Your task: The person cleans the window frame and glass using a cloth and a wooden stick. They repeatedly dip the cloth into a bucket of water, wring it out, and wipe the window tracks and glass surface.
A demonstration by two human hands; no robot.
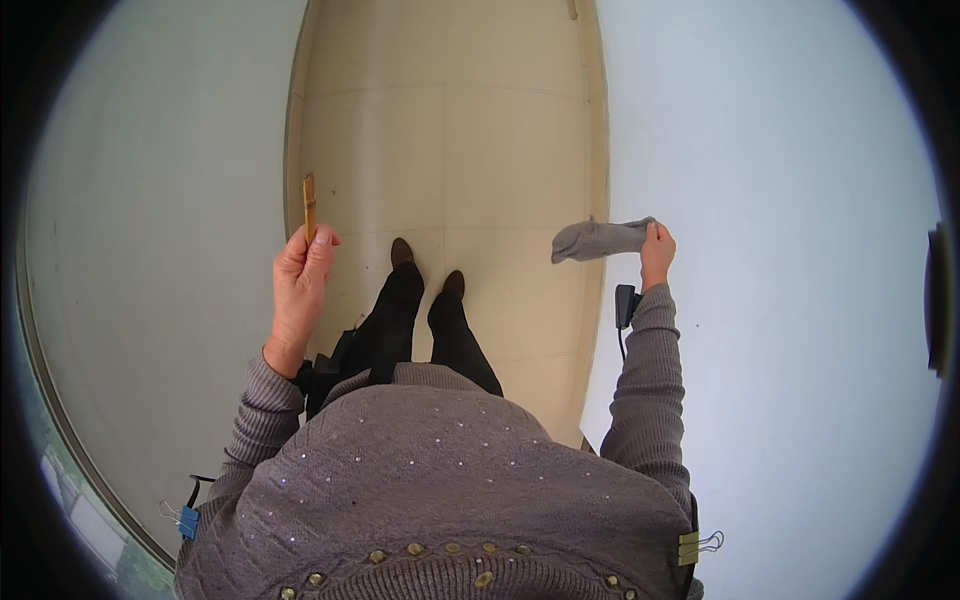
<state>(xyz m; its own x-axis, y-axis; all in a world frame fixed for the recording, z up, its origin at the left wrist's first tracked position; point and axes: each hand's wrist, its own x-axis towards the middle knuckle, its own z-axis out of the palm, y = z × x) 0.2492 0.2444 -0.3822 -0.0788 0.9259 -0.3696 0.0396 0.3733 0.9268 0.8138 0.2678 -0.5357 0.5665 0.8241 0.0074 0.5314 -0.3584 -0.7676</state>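
Observation:
My left hand (301, 277) is closed around a thin yellowish-brown stick (310, 202), perhaps bamboo, which points away from me with a darker, rough far end. On the other side, my right hand (657, 255) pinches one end of a grey sock-like cloth (600, 240). The cloth stretches out to the left over the tiled floor. The two objects are far apart, with my feet between and below them. A black device (625, 304) with a cable sits at my right wrist.
Pale walls (765, 247) rise on both sides of a narrow strip of beige tiled floor (450, 157). A window (90, 517) shows at the lower left. A dark object (937, 300) is at the far right edge, and part of a brownish thing (572, 9) shows at the top.

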